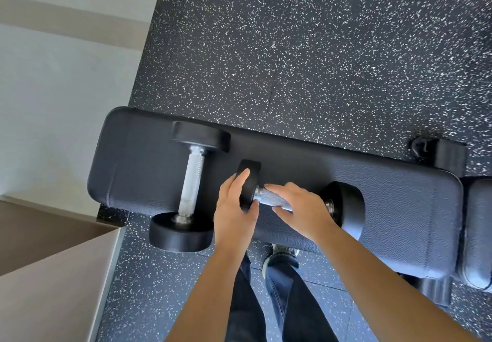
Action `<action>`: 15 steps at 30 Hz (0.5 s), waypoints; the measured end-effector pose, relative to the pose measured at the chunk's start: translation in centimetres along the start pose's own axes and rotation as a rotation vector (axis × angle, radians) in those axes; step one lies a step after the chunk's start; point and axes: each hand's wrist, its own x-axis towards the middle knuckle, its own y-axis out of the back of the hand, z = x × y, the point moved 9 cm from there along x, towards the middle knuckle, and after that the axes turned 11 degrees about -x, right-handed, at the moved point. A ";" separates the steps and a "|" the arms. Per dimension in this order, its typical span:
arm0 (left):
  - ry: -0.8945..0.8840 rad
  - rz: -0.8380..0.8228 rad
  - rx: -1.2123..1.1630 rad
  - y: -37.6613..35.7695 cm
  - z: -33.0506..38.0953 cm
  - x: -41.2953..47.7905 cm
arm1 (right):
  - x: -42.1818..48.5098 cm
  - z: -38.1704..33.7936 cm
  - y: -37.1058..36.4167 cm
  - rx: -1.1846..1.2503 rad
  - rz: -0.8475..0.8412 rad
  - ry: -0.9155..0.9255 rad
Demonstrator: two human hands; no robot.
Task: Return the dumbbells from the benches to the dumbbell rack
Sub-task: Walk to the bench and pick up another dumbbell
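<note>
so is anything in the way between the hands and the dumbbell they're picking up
Nothing visible. The left hand grips one head of the dumbbell and the right hand is round its handle. The second dumbbell lies apart, to the left. The rack is out of view.

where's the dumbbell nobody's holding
Head view: the free black and chrome dumbbell lies across the dark padded bench's left end, left of the left hand holding the second dumbbell.

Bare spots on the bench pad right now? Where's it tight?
Free: bench pad right of the held dumbbell; its left end beyond the crosswise dumbbell. Crowded: mid-pad, where left hand and right hand hold.
</note>
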 end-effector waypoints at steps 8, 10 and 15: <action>0.060 0.033 -0.081 0.0 -1.0 -0.2 | 1.0 -0.2 -0.5 0.004 -0.104 0.022; 0.091 0.081 -0.143 0.3 -1.0 -0.7 | 1.0 -0.3 -0.8 0.021 -0.156 0.022; 0.125 0.068 -0.218 0.7 -0.9 -1.5 | 0.4 -0.9 -1.4 0.070 -0.265 -0.011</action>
